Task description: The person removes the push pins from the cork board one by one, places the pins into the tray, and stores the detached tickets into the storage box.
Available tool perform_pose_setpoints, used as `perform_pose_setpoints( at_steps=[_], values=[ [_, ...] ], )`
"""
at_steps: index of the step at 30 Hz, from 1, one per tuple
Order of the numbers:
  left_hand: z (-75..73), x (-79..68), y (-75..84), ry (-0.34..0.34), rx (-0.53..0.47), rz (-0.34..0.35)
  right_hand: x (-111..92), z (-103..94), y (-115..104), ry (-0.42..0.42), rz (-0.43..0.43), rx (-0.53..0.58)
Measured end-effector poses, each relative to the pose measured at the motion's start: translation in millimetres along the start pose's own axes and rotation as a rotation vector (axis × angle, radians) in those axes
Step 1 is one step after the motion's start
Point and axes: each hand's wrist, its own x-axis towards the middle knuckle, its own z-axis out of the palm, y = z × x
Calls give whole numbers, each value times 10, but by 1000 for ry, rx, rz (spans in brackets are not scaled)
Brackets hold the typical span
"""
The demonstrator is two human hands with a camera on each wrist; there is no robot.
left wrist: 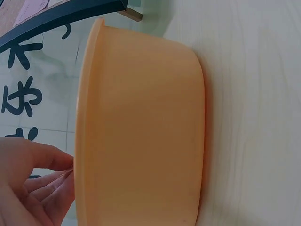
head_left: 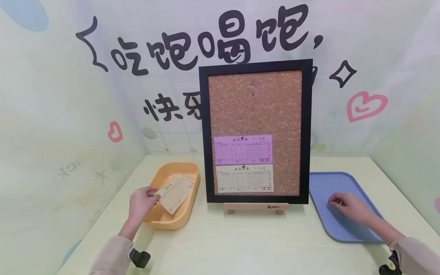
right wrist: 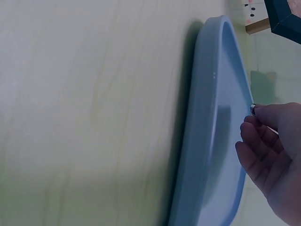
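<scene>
My left hand (head_left: 141,202) pinches the left edge of a cream receipt slip (head_left: 177,193) over the orange tray (head_left: 190,218). In the left wrist view the tray's side wall hides the slip from sight. Above the blue tray (head_left: 347,233), my right hand (head_left: 348,208) pinches a small silvery thumbtack (right wrist: 253,109) between thumb and forefinger. Between the hands stands a black-framed cork board (head_left: 256,103). Pinned low on its left side are a purple receipt slip (head_left: 240,151) and, just below, a cream-white receipt slip (head_left: 237,180).
A small wooden easel (head_left: 256,206) supports the board on the pale wooden table (head_left: 247,244). Behind it hangs a printed backdrop (head_left: 172,19) with black lettering and pink hearts. The trays flank the board, orange left and blue right.
</scene>
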Motion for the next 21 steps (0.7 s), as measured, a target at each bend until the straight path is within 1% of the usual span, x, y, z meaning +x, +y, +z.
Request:
perform_pose_setpoints(
  at_steps=[5, 7, 10, 13, 14, 18, 21],
  values=[
    [0, -21, -7, -110, 17, -22, -21, 36, 38, 6, -52, -26],
    [5, -33, -10, -153, 19, -28, -28, 45, 53, -15, -55, -30],
    [12, -45, -6, -209, 12, -30, -38, 56, 68, -49, -34, -32],
    [24, -40, -1, -243, 4, -36, -42, 67, 80, -68, -23, -27],
    [27, -34, -1, -260, 10, -27, -44, 71, 82, -71, -21, -23],
    [44, -21, -7, -307, 37, -24, -49, 87, 96, -71, -33, -17],
    [53, -15, -17, -329, 44, -23, -52, 97, 106, -65, -41, -11]
  ],
)
